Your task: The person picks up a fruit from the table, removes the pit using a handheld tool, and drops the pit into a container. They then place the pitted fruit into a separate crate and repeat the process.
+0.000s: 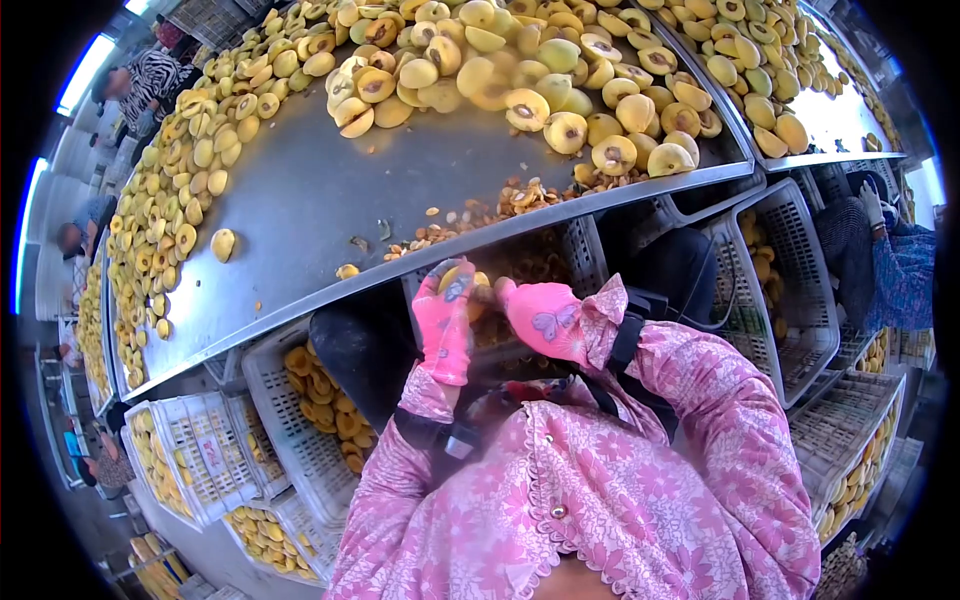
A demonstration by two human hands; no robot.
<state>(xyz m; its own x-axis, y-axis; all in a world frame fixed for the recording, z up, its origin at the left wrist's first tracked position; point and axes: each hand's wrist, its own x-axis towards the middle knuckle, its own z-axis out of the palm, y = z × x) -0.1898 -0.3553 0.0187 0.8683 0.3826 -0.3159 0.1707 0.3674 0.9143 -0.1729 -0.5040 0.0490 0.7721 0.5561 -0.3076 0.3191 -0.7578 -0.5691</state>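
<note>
Small yellow fruit (463,277) held in the air just off the near edge of the worktop (330,190), over a crate (578,248). Left hand (443,322), pink glove, closed around it from the left. Right hand (545,318), also gloved, fingers curled shut against its other side. The fruit is mostly hidden by the gloves, so I can't tell whether it is whole or already split.

It looks like halving and pitting. To do that well, grip evenly on both sides, twist along the seam rather than squeeze so the flesh doesn't bruise, and keep it over the crate so drips and scraps fall clear.

A strip of loose pits (500,203) lies along the worktop edge right above the hands. Beyond them is a big heap of pitted halves (560,95), cut faces mostly up. One lone half (223,243) lies off to the left. White crate of halves (320,400) under the worktop on the left. Another person's sleeve (900,275) at far right, well apart.
</note>
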